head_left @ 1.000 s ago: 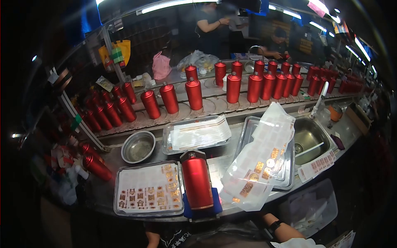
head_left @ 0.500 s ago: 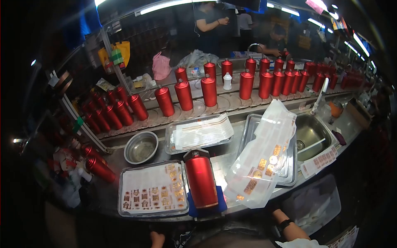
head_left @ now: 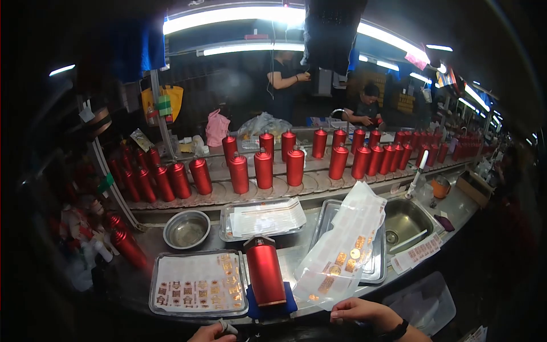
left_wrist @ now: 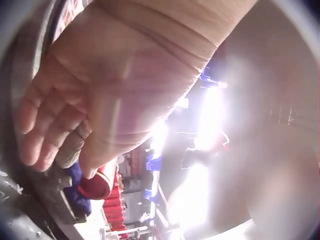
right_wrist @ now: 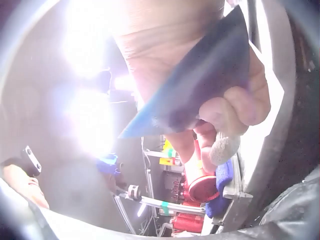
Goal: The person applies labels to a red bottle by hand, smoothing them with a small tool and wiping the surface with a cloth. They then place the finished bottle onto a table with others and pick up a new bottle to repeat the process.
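Observation:
A red bottle (head_left: 265,276) with a metallic neck leans back on a stand with a blue pad (head_left: 254,308) at the counter's front edge, in the head view. My left hand (head_left: 213,332) is low in front of it, fingers loosely curled and holding nothing. A pale ribbed finger cot (left_wrist: 71,149) covers one of its fingertips. To the right of the stand, my right hand (head_left: 364,310) is in front of the counter. In the right wrist view its curled fingers hold a blue triangular scraper (right_wrist: 195,75) against the palm, and a finger cot (right_wrist: 224,148) covers one fingertip.
A tray (head_left: 152,305) with gold decal sheets lies left of the stand. Another decal sheet (head_left: 342,245) overlaps a tray at right. Behind are a metal bowl (head_left: 187,229), a paper-filled tray (head_left: 225,231) and a belt (head_left: 310,185) of red bottles. A sink (head_left: 410,216) is at right.
Both hands have risen from the bottom edge toward the counter front. The head view has tilted up, so the counter appears lower. Red bottles on the belt have shifted to the right.

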Motion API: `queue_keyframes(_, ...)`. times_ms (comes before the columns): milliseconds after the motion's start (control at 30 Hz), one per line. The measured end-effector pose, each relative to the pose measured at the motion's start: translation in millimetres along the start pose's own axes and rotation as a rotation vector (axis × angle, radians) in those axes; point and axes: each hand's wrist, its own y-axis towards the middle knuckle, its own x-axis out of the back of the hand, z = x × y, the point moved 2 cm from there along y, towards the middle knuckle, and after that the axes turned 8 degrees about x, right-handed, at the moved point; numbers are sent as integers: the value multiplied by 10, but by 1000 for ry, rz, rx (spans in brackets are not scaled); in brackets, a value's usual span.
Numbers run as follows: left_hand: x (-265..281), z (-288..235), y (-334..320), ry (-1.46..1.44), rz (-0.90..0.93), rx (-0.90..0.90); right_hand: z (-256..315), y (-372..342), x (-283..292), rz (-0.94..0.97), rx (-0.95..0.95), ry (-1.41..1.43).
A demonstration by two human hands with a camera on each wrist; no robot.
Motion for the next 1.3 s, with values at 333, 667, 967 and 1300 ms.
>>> queue_keyframes(333,-155,-381,148,25,-417,-94,-24,320,-36,-142,324,98)
queue_keyframes(667,-326,-409,275,156,-539,-319,355,763,-212,-221,581,27)
queue_keyframes(967,-515,-473,454,412,-603,-552,192,906,-228,-257,542,198)
queue_keyframes(1300,-481,-455,625,384,-544,-464,383,1041,-256,-292,381,16)
